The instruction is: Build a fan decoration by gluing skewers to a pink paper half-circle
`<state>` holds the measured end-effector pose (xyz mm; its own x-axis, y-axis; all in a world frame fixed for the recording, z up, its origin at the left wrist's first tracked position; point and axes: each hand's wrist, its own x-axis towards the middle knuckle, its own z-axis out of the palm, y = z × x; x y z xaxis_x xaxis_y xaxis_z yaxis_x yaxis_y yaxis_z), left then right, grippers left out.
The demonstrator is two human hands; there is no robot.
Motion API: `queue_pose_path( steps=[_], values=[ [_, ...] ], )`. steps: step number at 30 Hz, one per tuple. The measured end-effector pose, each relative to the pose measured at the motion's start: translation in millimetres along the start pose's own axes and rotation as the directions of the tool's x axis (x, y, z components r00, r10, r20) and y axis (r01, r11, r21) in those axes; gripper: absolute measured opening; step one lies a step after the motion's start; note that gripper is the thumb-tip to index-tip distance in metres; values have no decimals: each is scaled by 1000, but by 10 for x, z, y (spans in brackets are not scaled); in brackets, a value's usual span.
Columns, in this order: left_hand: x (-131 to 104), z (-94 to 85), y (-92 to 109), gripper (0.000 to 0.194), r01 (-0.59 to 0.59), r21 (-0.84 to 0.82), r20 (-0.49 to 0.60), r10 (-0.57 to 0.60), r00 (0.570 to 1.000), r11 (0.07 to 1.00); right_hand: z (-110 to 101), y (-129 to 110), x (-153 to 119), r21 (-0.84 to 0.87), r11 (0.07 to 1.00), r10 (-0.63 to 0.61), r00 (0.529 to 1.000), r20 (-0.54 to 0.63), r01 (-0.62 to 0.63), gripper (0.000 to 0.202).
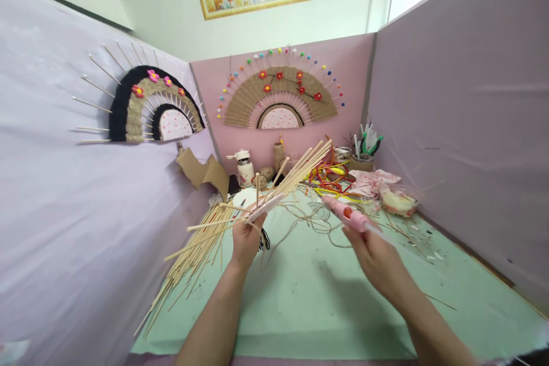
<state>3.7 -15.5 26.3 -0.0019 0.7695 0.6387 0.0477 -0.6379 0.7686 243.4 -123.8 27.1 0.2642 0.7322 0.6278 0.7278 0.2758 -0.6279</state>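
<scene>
Head camera, looking down at a mint-green tablecloth (300, 320) with both hands up over it. Left hand (247, 238) has its fingers closed on the half-round base (268, 206) of a bare fan frame — pale wooden sticks (305, 169) splay out of it, a tight bunch aimed up and right, a few more spread toward the left. So the frame's up off the cloth, tilted, roughly mid-table. Some black yarn (265, 239) hangs just beside that hand's wrist.

Right hand (372, 249) is wrapped around a pink hot glue gun (346, 214), fingers curled on the grip, though I can't tell if one's on the trigger. A clear glue stick (388, 233) pokes out the back, and the nozzle points toward the frame but sits well apart from it.

Around them: a heap of loose sticks (191, 257) on the left, loops of loose twine (295, 218) between the hands, and farther back a white bottle (245, 170), a twine spool (278, 154) and a tangle of red and yellow pipe cleaners (337, 174). Pot of tools (362, 163) in the back right corner, with pink-white fabric (371, 182) and a clear bowl (400, 201) near it. Two woven fans hang on the partitions — one with red flowers (242, 102), one black-edged (118, 107).
</scene>
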Motion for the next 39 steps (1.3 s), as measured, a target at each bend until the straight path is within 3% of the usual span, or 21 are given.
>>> queue_pose_path(
  steps=[3,7,12,15,18,21,24,27,30,32,36,39],
  values=[
    [11,-4,-6,29,27,-26,-9,-27,1000,999,-319,505,-5,-288,957,77,986,146,-32,36],
    [8,-8,-45,30,15,-16,-6,-15,1000,1000,-695,1222,-107,-513,858,86,975,203,31,27],
    [16,-1,-21,35,30,1,-13,-30,999,1000,-826,1878,-296,-550,835,113,976,186,8,24],
    [19,8,1,36,24,21,-15,-24,1000,999,-848,2009,-312,-523,849,39,977,209,78,26],
    [4,18,-21,34,6,56,-39,-4,999,998,-844,1642,-219,-570,807,-143,987,71,158,35],
    [-27,30,-72,31,-23,81,-43,26,999,996,-617,735,-110,-383,904,-163,981,101,189,36],
    [-54,32,-100,33,-39,85,-17,40,999,996,-58,-238,-88,64,992,-120,961,251,107,38],
    [-55,13,-82,35,-17,94,-25,19,999,995,585,-777,-113,460,879,-85,909,409,-124,48],
    [-31,-14,-29,34,9,92,-60,-3,998,996,928,-871,-69,671,645,-39,862,506,-365,33],
    [-13,-20,10,34,3,74,-68,2,998,997,932,-839,21,697,600,-16,865,501,-393,22],
    [0,5,52,34,3,30,-47,-2,999,1000,743,-825,264,667,725,-13,964,266,-174,20],
    [-11,30,50,33,2,11,-22,-2,1000,1000,698,-845,405,573,819,-89,991,99,16,15]
  ],
)
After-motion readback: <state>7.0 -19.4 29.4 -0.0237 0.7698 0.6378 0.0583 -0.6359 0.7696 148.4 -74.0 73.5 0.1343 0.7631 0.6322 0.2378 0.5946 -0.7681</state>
